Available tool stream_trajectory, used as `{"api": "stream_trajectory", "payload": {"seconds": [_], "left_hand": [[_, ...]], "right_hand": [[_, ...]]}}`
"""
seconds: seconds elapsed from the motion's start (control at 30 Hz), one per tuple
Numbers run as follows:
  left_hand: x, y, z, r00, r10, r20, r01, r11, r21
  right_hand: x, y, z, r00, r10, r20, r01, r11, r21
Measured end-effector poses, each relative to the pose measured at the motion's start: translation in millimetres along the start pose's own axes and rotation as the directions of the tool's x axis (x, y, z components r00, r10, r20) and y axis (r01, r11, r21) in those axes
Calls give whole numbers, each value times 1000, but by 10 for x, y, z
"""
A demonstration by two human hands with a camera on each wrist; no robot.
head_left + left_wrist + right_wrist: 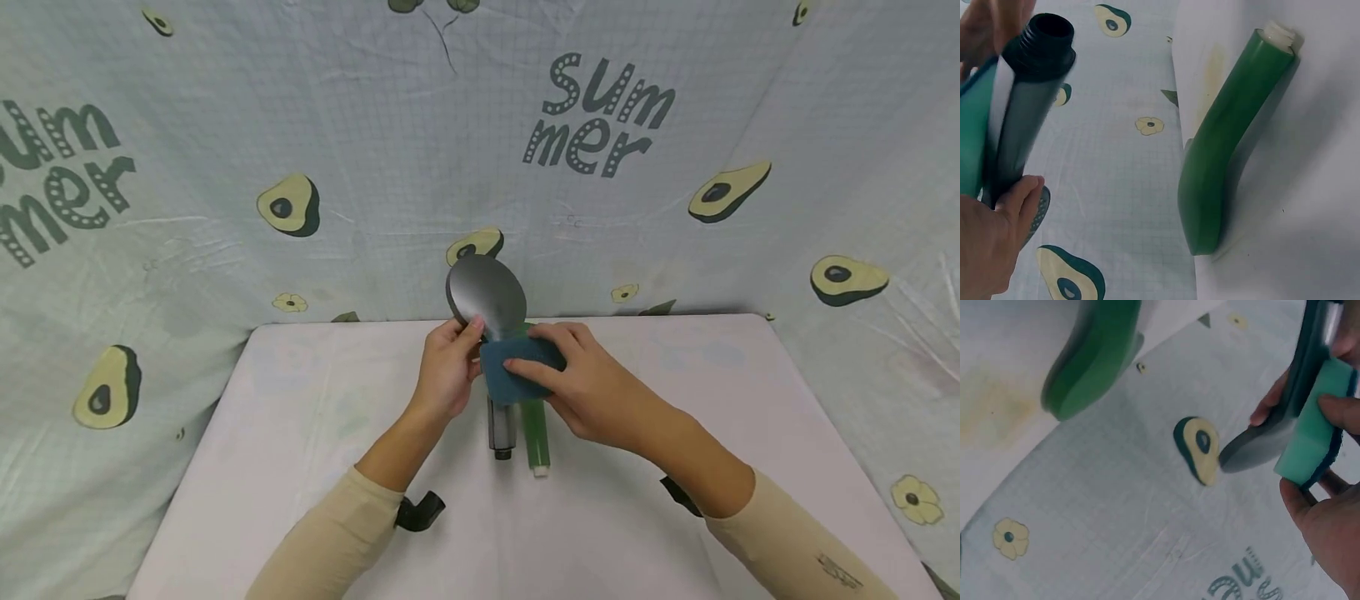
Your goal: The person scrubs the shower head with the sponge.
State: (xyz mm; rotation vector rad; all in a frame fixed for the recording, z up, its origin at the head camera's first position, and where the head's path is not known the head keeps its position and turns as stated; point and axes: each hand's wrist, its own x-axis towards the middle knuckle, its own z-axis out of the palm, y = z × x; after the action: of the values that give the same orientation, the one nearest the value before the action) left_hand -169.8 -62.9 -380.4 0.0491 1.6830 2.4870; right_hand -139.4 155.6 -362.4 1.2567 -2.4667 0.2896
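Observation:
In the head view my left hand [446, 371] grips a grey shower head [487, 292] near its neck, the round head tilted up and the handle pointing down. My right hand [600, 387] pinches a sponge [504, 388] against the shower head's neck and handle. From the right wrist, the sponge [1307, 434] shows a teal side and a dark blue layer. The handle's threaded open end [1047, 31] appears in the left wrist view. Beside the held one, a green shower head [536, 442] with a white threaded end lies on the table.
A pale tabletop [315, 417] lies under the hands, its far edge meeting a hanging cloth [390, 167] printed with avocados and lettering. Black pieces [422, 512] show at both forearms.

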Motion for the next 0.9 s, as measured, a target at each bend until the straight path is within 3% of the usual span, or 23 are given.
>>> {"api": "stream_trajectory", "payload": {"seconds": [0.23, 0.33, 0.47, 0.6, 0.73, 0.9], "left_hand": [[30, 12, -34, 998, 35, -51, -32, 998, 62], [47, 14, -36, 997, 38, -71, -34, 998, 59], [40, 18, -49, 996, 49, -70, -46, 998, 41], [19, 26, -57, 996, 67, -56, -66, 998, 13], [-6, 32, -60, 996, 70, -48, -72, 997, -39], [-17, 48, -80, 995, 87, -38, -91, 989, -117]], "right_hand": [[-95, -336, -36, 973, -171, 152, 189, 975, -112], [-122, -408, -44, 968, -181, 172, 204, 971, -123], [-75, -381, -48, 984, -111, 142, 130, 982, -139], [12, -263, -54, 999, -15, 50, 22, 991, -129], [56, -161, -32, 996, 81, -25, -82, 995, -61], [-24, -176, 65, 990, 141, -16, -139, 987, 75]]}}
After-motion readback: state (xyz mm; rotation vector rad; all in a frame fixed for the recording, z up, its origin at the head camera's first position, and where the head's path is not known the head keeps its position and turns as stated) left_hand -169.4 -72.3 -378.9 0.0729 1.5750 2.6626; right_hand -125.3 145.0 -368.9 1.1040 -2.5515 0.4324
